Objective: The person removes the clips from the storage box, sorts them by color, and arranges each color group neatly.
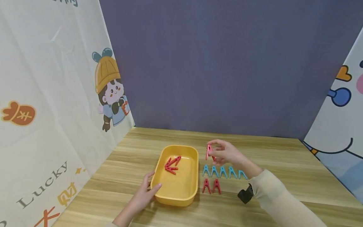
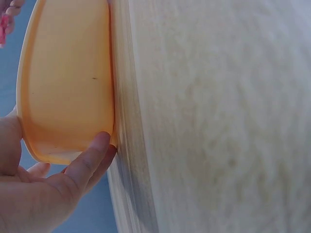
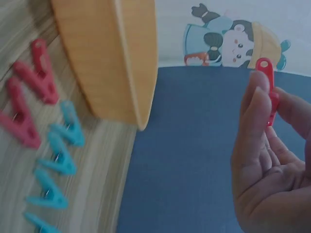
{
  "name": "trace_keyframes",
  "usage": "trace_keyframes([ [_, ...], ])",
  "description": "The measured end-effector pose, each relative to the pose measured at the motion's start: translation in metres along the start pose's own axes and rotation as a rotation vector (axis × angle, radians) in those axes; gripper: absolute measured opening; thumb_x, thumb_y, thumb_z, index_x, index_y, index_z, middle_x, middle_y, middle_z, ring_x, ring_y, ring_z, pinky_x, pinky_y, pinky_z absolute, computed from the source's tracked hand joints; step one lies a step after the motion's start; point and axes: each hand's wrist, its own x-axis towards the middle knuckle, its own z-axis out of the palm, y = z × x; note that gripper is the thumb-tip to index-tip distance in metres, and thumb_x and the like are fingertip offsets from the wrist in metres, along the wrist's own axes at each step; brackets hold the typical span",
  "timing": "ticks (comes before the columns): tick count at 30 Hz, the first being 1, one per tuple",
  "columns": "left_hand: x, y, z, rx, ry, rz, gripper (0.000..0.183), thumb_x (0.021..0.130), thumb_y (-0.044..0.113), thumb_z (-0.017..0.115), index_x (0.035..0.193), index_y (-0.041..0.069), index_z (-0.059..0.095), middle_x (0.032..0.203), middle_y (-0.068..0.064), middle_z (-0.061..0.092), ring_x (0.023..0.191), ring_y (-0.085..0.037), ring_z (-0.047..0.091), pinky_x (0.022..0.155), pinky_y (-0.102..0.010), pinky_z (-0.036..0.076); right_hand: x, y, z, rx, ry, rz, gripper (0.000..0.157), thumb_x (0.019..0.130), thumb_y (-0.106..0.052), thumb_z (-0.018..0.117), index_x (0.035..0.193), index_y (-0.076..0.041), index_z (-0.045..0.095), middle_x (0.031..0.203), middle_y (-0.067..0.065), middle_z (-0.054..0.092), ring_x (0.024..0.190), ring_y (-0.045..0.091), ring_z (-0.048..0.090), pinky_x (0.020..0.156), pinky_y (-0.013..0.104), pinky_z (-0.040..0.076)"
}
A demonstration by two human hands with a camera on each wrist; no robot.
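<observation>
My right hand pinches a red clothespin between thumb and fingers, raised above the table beyond the row of blue clothespins. At the near left corner of a yellow plastic tub, my left hand grips the wall, thumb over the rim and fingers against the outside. Inside the tub, a few red clothespins lie bunched toward the left. To the tub's right, several blue clothespins form a row, the rightmost partly hidden by my right arm. Two red clothespins lie nearer me.
The wood-grain table meets a dark blue-grey panel at the back. Printed white sheets hang at both sides. A small black device shows beside my right wrist.
</observation>
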Motion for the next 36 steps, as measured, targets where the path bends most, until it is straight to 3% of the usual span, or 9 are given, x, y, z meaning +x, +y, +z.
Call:
trace_keyframes([
  [10, 0.0, -0.001, 0.0, -0.014, -0.003, 0.002, 0.064, 0.094, 0.023, 0.054, 0.141, 0.001, 0.016, 0.12, -0.041, 0.039, 0.096, -0.042, 0.055, 0.072, -0.041, 0.053, -0.014, 0.032, -0.022, -0.016, 0.004, 0.052, 0.052, 0.092, -0.019, 0.059, 0.134, 0.0, 0.036, 0.095, 0.017, 0.056, 0.06, 0.022, 0.058, 0.054, 0.034, 0.052],
  [19, 0.0, -0.001, 0.0, 0.005, 0.006, -0.012, 0.064, 0.094, 0.025, 0.054, 0.141, 0.001, 0.017, 0.12, -0.041, 0.04, 0.096, -0.041, 0.056, 0.071, -0.041, 0.053, -0.022, 0.058, -0.036, -0.007, -0.013, 0.093, 0.056, 0.091, -0.02, 0.06, 0.134, 0.003, 0.034, 0.09, 0.017, 0.055, 0.061, 0.02, 0.059, 0.058, 0.04, 0.054],
  [25, 0.0, -0.001, 0.0, 0.002, 0.009, -0.006, 0.064, 0.094, 0.024, 0.054, 0.14, 0.001, 0.018, 0.12, -0.041, 0.04, 0.097, -0.041, 0.055, 0.072, -0.041, 0.053, -0.026, 0.072, -0.036, 0.009, -0.044, 0.11, 0.054, 0.091, -0.016, 0.059, 0.133, 0.007, 0.035, 0.089, 0.022, 0.055, 0.059, 0.022, 0.06, 0.057, 0.041, 0.054],
  [31, -0.001, 0.0, 0.0, -0.006, 0.005, 0.003, 0.064, 0.094, 0.025, 0.055, 0.14, 0.001, 0.017, 0.12, -0.041, 0.04, 0.097, -0.042, 0.055, 0.072, -0.041, 0.053, -0.028, 0.087, -0.033, 0.019, -0.072, 0.139, 0.053, 0.09, -0.014, 0.059, 0.131, 0.009, 0.034, 0.072, 0.016, 0.058, 0.055, 0.017, 0.058, 0.052, 0.033, 0.052],
  [36, 0.0, -0.001, 0.0, -0.004, -0.002, 0.003, 0.064, 0.094, 0.025, 0.054, 0.14, 0.0, 0.016, 0.119, -0.04, 0.041, 0.096, -0.042, 0.056, 0.072, -0.041, 0.053, -0.031, 0.097, -0.03, -0.001, -0.082, 0.156, 0.051, 0.09, -0.013, 0.058, 0.13, 0.009, 0.036, 0.074, 0.016, 0.059, 0.056, 0.017, 0.059, 0.053, 0.034, 0.053],
])
